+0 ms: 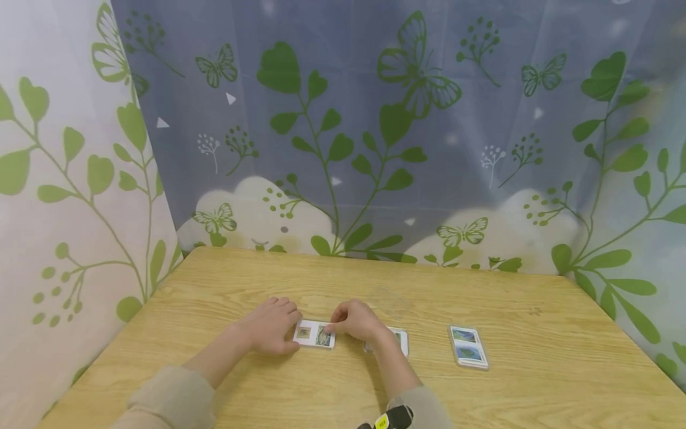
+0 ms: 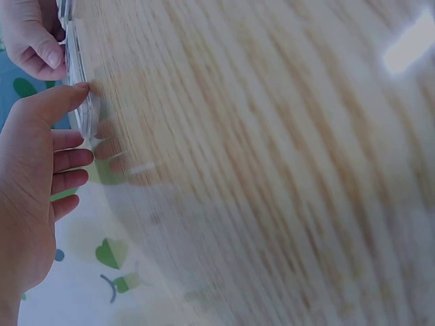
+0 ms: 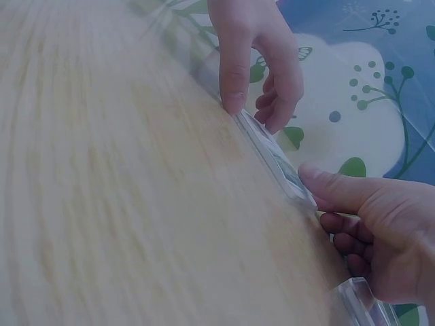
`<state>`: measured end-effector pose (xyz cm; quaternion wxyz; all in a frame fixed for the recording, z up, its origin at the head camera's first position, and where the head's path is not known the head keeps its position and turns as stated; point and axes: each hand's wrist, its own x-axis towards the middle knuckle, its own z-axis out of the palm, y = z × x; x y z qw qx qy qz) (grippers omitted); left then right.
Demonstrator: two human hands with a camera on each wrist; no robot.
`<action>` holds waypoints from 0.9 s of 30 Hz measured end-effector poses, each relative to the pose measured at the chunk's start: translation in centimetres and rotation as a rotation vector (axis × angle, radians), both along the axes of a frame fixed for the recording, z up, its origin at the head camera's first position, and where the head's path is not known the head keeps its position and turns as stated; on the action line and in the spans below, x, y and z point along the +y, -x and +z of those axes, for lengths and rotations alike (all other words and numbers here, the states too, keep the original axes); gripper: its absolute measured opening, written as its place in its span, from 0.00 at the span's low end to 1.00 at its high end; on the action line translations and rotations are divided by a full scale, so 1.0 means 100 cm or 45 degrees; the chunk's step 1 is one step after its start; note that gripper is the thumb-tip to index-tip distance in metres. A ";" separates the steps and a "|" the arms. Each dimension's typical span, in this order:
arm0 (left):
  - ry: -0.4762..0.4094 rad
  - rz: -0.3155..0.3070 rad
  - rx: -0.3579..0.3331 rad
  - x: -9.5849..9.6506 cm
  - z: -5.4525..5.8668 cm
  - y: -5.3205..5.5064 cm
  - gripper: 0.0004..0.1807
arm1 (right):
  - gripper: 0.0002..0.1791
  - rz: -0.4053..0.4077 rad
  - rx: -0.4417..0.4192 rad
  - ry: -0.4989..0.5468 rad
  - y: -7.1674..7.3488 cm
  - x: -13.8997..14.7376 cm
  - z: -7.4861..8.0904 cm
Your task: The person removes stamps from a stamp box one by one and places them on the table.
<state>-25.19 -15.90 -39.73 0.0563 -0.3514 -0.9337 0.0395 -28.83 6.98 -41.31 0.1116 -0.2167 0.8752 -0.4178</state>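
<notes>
A flat clear case with a white card [image 1: 312, 340] lies on the table, a small brown picture on its left part and a greenish one on its right. My left hand [image 1: 272, 326] holds its left end, thumb on the near edge and fingers at the far edge. At the other end, my right hand [image 1: 358, 322] pinches the case's right side, thumb on top near the greenish picture and fingers curled by the edge. From the right wrist, the case's clear side [image 3: 275, 159] shows between both hands.
A second clear case [image 1: 404, 341] lies partly hidden under the right wrist. Farther right is a third case [image 1: 468, 347] with two blue-green pictures. A faint transparent piece [image 1: 390, 301] lies behind the right hand on the wooden table [image 1: 257, 387]. A patterned curtain [image 1: 343, 137] hangs behind.
</notes>
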 end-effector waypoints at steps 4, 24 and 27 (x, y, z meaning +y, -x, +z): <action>-0.008 -0.001 -0.003 0.000 0.000 -0.001 0.29 | 0.12 0.005 0.020 -0.017 0.000 0.000 -0.001; -0.025 0.019 -0.011 0.000 -0.002 0.001 0.28 | 0.10 -0.004 0.045 -0.026 0.001 -0.001 -0.001; -0.024 0.010 -0.002 0.001 -0.001 0.001 0.28 | 0.09 -0.007 0.055 -0.031 0.002 -0.001 -0.002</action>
